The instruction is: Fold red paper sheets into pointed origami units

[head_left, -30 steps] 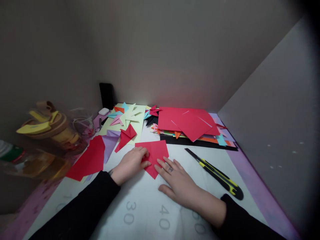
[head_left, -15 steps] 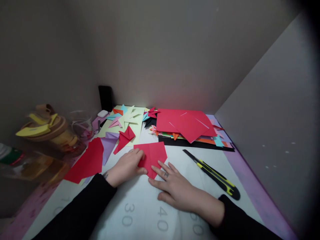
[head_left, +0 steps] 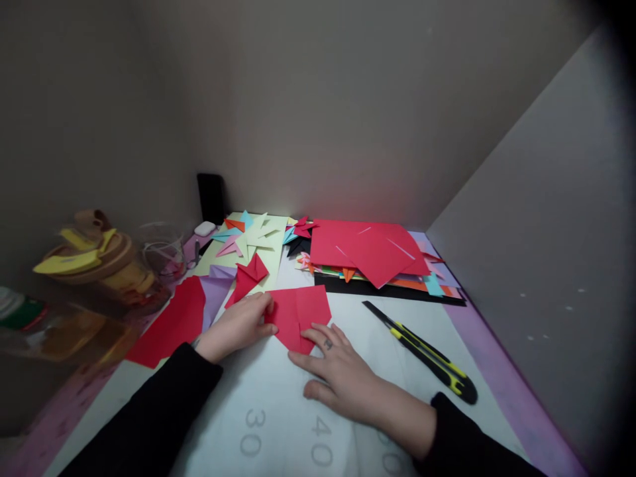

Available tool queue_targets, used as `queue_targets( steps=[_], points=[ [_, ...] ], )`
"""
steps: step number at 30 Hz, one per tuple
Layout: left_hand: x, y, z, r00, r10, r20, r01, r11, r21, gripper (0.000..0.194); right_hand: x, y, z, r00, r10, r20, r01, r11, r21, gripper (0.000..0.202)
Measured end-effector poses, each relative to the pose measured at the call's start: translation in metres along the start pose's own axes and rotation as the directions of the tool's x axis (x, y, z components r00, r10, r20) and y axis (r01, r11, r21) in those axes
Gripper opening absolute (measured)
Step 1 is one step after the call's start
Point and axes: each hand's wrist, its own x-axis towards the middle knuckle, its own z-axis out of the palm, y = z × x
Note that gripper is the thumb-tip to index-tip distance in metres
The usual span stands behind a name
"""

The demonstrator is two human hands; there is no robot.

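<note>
Pressing with the left hand [head_left: 237, 329], fingers curled, on the left edge of the red folded paper [head_left: 313, 305], with the thumb at its lower left; cannot tell whether pinching that edge. Spreading the right hand [head_left: 338, 368] open, palm down, with fingertips on the paper's lower right. Lying flat around both hands: that same paper, at the clock's centre, on a white numbered sheet [head_left: 278, 404] over a pink worktop [head_left: 507, 384]. Toward three o'clock, a black-and-yellow utility knife [head_left: 422, 354] with blade pointing up-left. At two o'clock, a stack of red paper [head_left: 368, 248] above coloured sheets and a black board [head_left: 342, 285]. At ten, near the left hand, a red origami piece [head_left: 252, 270], and, farther toward eleven, star-like origami pieces [head_left: 256, 235] on pale green paper [head_left: 275, 260]. Toward nine, purple paper [head_left: 216, 291] beside a red cut sheet [head_left: 176, 318], then a lidded cup [head_left: 129, 275] and blurred bottle [head_left: 64, 331]. Farther out, between ten and eleven, an upright black phone [head_left: 211, 199].
</note>
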Motion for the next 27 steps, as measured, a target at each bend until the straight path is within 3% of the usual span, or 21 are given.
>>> queue_targets(
  steps=[3,7,9,12,14,16,18,20,21,23,25,27],
  points=[
    [-0.001,-0.003,0.001,1.000,0.025,-0.014,-0.025,0.999,-0.036,0.008,-0.002,0.004,0.001,0.983,-0.055,-0.174,0.066,0.996,0.061,0.026],
    [0.000,-0.012,0.007,0.998,0.059,-0.035,-0.061,0.996,-0.066,0.013,-0.011,0.011,0.000,0.907,-0.011,-0.421,0.019,1.000,0.015,0.034],
    [0.001,-0.017,0.009,0.997,0.070,-0.038,-0.072,0.995,-0.063,0.017,-0.012,0.011,0.001,0.920,-0.012,-0.393,0.002,1.000,-0.026,0.044],
    [0.001,-0.021,0.010,0.995,0.086,-0.059,-0.092,0.991,-0.101,0.021,-0.009,0.007,0.004,0.969,-0.027,-0.244,0.031,0.999,0.015,0.046],
    [0.002,-0.021,0.007,0.993,0.064,-0.100,-0.083,0.975,-0.207,0.020,-0.006,0.005,0.005,0.966,-0.017,-0.259,0.046,0.993,0.108,0.038],
    [0.004,-0.019,0.004,0.978,-0.046,-0.201,-0.024,0.943,-0.332,0.017,-0.003,0.008,0.003,0.920,0.064,-0.388,0.038,0.968,0.249,0.025],
    [0.005,-0.014,0.002,0.923,-0.212,-0.320,0.044,0.886,-0.461,0.019,-0.002,0.014,0.000,0.836,0.214,-0.506,0.011,0.914,0.405,0.013],
    [0.004,-0.007,0.002,0.878,-0.320,-0.355,0.049,0.799,-0.599,0.027,-0.001,0.021,-0.002,0.759,0.358,-0.544,-0.008,0.841,0.541,0.007],
    [0.003,-0.004,0.003,0.884,-0.329,-0.332,0.025,0.742,-0.669,0.032,0.000,0.024,-0.003,0.734,0.402,-0.547,-0.002,0.807,0.590,0.005],
    [0.001,0.002,0.006,0.935,-0.259,-0.243,-0.029,0.626,-0.780,0.043,0.002,0.029,-0.002,0.715,0.447,-0.536,0.028,0.749,0.662,0.015],
    [-0.002,0.007,0.010,0.982,-0.131,-0.139,-0.045,0.546,-0.837,0.049,0.004,0.030,-0.001,0.733,0.457,-0.504,0.054,0.699,0.713,0.028],
    [-0.004,0.013,0.013,0.998,-0.049,-0.046,-0.013,0.541,-0.841,0.053,0.006,0.031,0.000,0.757,0.464,-0.460,0.063,0.650,0.757,0.034]
  ],
)
